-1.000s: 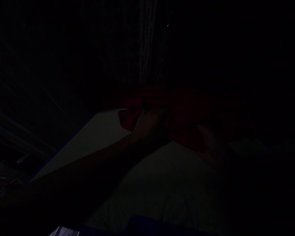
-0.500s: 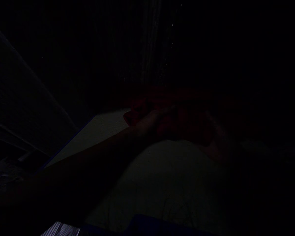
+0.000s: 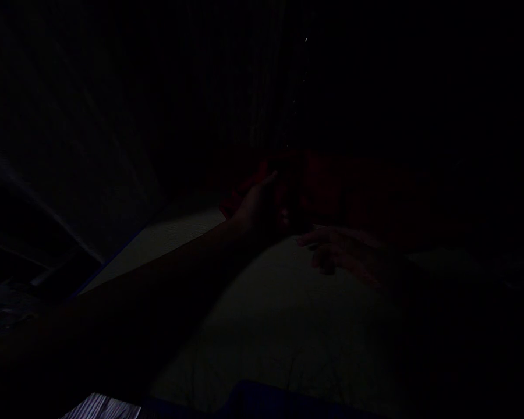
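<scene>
The view is very dark. A red, folded-looking piece of cloth [image 3: 321,180] lies across a pale surface [image 3: 179,230]; its right part fades into black. My left hand [image 3: 257,209] grips the cloth's left part, thumb up along it and fingertips curled on the near side. Just in front of the cloth's near edge is my right hand [image 3: 343,250], fingers apart and loosely bent, pointing left. I see nothing held in it. Whether it touches the cloth I cannot tell.
A blue edge [image 3: 122,250] borders the pale surface on the left, and a dark blue shape [image 3: 262,398] lies at the near side. Streaked light-coloured material [image 3: 105,407] shows at the bottom left. A grey slanted surface [image 3: 70,145] rises at the left.
My left hand has turned thumb-up and closed on the cloth. My right hand has moved left, off the cloth, to its near edge. The cloth's folds have shifted.
</scene>
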Demonstrator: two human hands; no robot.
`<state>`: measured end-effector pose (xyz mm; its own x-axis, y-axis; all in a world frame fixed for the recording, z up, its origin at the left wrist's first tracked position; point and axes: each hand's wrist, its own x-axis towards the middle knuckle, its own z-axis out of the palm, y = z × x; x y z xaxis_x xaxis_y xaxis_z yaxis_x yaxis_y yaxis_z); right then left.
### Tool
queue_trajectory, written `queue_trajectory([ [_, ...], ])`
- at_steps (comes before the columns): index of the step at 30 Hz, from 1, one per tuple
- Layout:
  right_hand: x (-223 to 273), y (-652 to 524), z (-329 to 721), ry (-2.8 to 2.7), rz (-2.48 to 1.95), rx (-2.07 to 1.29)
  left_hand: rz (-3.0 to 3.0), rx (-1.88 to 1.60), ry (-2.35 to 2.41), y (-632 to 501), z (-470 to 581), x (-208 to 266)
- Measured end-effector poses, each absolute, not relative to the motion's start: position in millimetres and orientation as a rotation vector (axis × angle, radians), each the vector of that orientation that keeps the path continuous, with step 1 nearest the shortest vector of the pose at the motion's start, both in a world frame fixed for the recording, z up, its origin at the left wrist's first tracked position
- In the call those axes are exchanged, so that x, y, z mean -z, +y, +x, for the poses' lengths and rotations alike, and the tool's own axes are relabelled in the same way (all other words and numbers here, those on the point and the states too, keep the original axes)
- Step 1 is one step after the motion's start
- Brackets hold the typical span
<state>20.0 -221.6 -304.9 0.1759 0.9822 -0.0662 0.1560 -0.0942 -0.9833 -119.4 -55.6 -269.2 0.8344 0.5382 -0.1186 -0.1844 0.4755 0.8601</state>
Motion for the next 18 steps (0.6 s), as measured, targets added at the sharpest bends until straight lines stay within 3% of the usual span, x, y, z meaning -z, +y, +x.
queue_trajectory([
  [3,308.7,-222.5,19.7,-1.089,-1.539,-1.028,1.018,-0.340,0.345,-67.5,-119.8,271.6],
  [9,312.8,-224.5,25.3,-0.989,-2.001,-0.663,1.130,-0.391,0.217,-96.0,-121.6,273.6],
  [18,332.7,-215.8,39.7,-0.926,-1.684,-0.648,1.195,-0.473,0.170,-86.5,-123.6,289.5],
])
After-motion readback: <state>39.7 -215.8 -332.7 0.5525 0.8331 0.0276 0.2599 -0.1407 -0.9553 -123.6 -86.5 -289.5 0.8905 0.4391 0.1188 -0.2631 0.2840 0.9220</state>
